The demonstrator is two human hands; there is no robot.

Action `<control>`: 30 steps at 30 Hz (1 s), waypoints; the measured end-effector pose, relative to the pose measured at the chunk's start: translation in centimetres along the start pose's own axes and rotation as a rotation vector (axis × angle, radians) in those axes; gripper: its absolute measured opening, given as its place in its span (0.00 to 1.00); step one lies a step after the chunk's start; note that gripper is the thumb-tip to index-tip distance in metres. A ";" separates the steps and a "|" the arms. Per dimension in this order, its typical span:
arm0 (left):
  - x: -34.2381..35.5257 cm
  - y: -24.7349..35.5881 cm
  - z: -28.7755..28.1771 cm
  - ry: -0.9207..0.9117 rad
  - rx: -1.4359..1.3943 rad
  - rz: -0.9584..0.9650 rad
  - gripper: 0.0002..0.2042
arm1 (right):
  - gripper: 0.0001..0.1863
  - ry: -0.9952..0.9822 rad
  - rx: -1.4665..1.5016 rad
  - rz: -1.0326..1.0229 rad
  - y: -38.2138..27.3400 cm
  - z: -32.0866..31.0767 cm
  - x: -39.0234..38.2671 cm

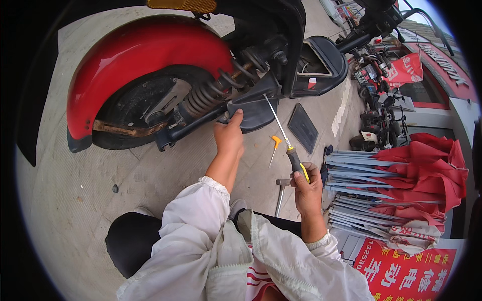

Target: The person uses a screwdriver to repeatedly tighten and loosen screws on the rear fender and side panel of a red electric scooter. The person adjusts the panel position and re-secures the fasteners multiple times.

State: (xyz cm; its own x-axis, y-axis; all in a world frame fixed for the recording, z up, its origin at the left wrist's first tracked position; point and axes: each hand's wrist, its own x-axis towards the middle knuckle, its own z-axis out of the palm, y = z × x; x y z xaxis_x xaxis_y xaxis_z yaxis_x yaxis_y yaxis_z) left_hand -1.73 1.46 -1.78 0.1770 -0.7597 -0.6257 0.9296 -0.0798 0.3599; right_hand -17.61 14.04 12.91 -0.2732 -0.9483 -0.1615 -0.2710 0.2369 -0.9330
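Observation:
A scooter with a red rear fender [145, 47] stands in front of me, its coil spring shock absorber [213, 93] beside the wheel. My left hand [230, 133] grips the near left edge of a black plastic cover [256, 108] low on the scooter's frame, thumb on top and fingers mostly hidden. In my right hand [307, 189] is a screwdriver [281, 125] with a grey-black and yellow handle. Its long shaft points up and left, and the tip appears to meet the cover's upper part. Fingers and thumb are closed round the handle.
On the paving lie an orange-handled tool [275, 145], a hammer [281, 195] and a flat black panel [303, 128]. Above them an open compartment [314, 62] shows in the scooter body. Folded red canopies on metal poles [361, 170] stand at right, with parked scooters [379, 120] beyond.

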 end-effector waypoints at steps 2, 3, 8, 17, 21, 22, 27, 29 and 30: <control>0.5 -0.5 -0.4 0.013 0.006 -0.022 0.18 | 0.14 0.097 -0.305 -0.168 0.2 0.1 -0.3; 0.9 -0.7 -0.6 0.022 0.008 -0.030 0.20 | 0.15 0.103 -0.241 -0.083 0.1 -0.2 -0.1; 0.0 0.7 0.2 0.082 0.087 -0.086 0.22 | 0.20 0.015 0.213 0.313 -1.0 -1.4 1.2; -1.2 2.1 1.0 0.034 0.083 -0.118 0.22 | 0.16 0.070 -0.096 0.116 -0.4 0.2 -0.2; -0.1 2.3 0.4 -0.026 0.065 -0.154 0.22 | 0.18 -0.063 0.562 0.542 0.7 -0.6 0.8; 0.0 2.3 0.4 -0.025 0.071 -0.177 0.22 | 0.18 -0.089 0.528 0.419 1.8 -0.9 0.9; -0.3 2.1 0.8 -0.029 0.096 -0.178 0.22 | 0.17 0.002 -0.033 0.053 1.9 -0.5 0.1; -0.3 2.2 0.7 -0.025 0.101 -0.166 0.21 | 0.15 -0.002 0.061 0.287 0.3 -0.5 0.2; -0.3 2.3 0.6 -0.029 0.099 -0.160 0.21 | 0.15 -0.077 0.268 0.386 0.6 -1.1 0.5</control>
State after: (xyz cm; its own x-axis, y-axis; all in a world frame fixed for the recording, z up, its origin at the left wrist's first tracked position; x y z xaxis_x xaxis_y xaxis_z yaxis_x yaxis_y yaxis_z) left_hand 0.12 1.09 -0.33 0.0192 -0.7504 -0.6607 0.9084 -0.2629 0.3250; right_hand -18.89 13.90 12.64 -0.2350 -0.8172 -0.5263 0.0874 0.5215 -0.8488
